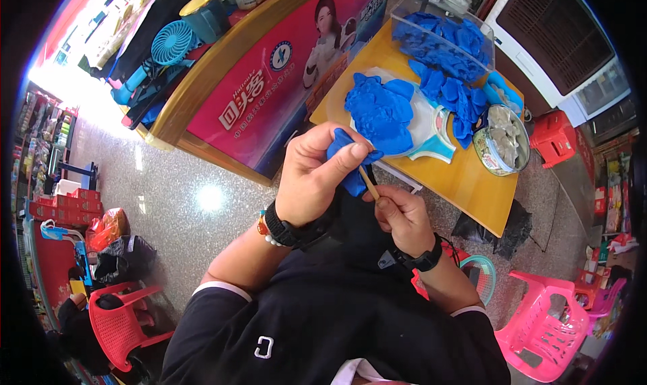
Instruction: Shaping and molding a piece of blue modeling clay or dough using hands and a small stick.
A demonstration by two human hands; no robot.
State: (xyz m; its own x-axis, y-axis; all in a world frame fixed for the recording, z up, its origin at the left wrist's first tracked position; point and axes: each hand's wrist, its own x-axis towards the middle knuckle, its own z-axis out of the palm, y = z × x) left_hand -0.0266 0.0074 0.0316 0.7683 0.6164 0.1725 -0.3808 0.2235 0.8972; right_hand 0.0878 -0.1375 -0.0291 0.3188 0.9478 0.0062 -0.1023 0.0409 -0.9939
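Observation:
My left hand (315,173) pinches a soft, thin blue piece (352,181), its thumb and fingers closed over the top. A slim, light-brown wooden stick (368,182) runs from this piece down to my right hand (404,220), which grips its lower end. The stick's upper tip is hidden at the blue piece. Beyond my hands, a pile of similar blue pieces (379,112) lies on a pale, whitish sheet or plate on the yellow wooden table (482,201). More blue pieces (450,95) lie loose to its right.
A clear plastic box (441,38) of blue pieces stands at the table's far end. A round tin (502,141) with greyish contents sits at its right edge. A pink-fronted counter (269,68) rises at left. Pink plastic chairs (547,321) stand on the floor.

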